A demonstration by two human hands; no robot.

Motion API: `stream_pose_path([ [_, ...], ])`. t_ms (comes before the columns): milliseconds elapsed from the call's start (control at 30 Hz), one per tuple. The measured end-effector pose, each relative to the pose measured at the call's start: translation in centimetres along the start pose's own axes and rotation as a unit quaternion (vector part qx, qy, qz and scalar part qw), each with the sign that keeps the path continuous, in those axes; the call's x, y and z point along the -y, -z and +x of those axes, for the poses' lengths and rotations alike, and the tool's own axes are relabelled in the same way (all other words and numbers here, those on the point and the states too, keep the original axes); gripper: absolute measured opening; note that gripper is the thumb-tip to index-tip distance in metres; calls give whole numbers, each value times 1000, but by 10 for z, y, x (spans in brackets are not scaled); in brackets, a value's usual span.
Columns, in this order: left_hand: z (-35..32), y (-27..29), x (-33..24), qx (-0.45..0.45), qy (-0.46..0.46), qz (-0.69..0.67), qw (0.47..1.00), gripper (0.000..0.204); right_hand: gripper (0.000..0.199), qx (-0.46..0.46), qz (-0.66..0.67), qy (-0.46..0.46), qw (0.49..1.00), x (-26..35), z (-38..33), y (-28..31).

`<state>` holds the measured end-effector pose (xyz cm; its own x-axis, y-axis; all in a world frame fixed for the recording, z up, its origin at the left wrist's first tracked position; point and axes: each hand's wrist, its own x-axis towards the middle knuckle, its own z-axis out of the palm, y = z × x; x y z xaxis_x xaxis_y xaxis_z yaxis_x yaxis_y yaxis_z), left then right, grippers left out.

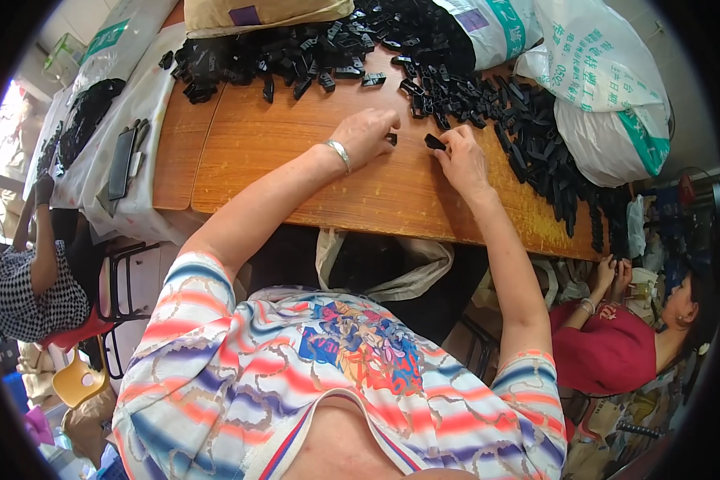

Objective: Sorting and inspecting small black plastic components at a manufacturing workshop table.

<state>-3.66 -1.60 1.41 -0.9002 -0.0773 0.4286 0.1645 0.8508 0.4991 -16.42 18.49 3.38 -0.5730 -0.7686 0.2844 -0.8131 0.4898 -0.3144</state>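
Over the middle of the wooden table [296, 184], my left hand [366, 136] pinches a small black plastic part [392, 139], mostly hidden by the fingers. A short way to its right, my right hand [462, 160] grips another black plastic part [434, 142] between thumb and fingers, its end sticking out to the left. The two parts are apart from each other. Beyond my hands lies a wide heap of loose black plastic parts [296, 60], which are hollow and clip-like. Longer black pieces [528, 132] are piled along the table's right side.
White sacks [608, 80] with green print stand at the back right, and a tan sack [268, 16] lies at the back. A phone-like dark slab [122, 164] rests on the plastic-covered table at left. Co-workers sit at left [36, 280] and right [616, 336].
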Motion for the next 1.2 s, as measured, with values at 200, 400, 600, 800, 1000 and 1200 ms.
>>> stream_pose_path([
  [200,-21,2,8,-45,15,24,999,32,17,-26,150,54,987,40,0,-17],
  [400,-20,-3,12,-20,76,23,997,26,15,-27,118,100,988,47,17,-33],
  [600,-21,1,14,-3,82,15,996,27,13,10,102,132,986,48,15,-28],
  [800,-19,2,14,8,80,18,997,26,13,-32,150,125,980,52,9,-31],
  [1000,-17,4,11,22,84,19,996,26,13,46,-31,170,984,59,11,-33],
  [1200,-18,2,11,31,74,28,996,25,26,-51,17,195,979,52,-2,-37],
])
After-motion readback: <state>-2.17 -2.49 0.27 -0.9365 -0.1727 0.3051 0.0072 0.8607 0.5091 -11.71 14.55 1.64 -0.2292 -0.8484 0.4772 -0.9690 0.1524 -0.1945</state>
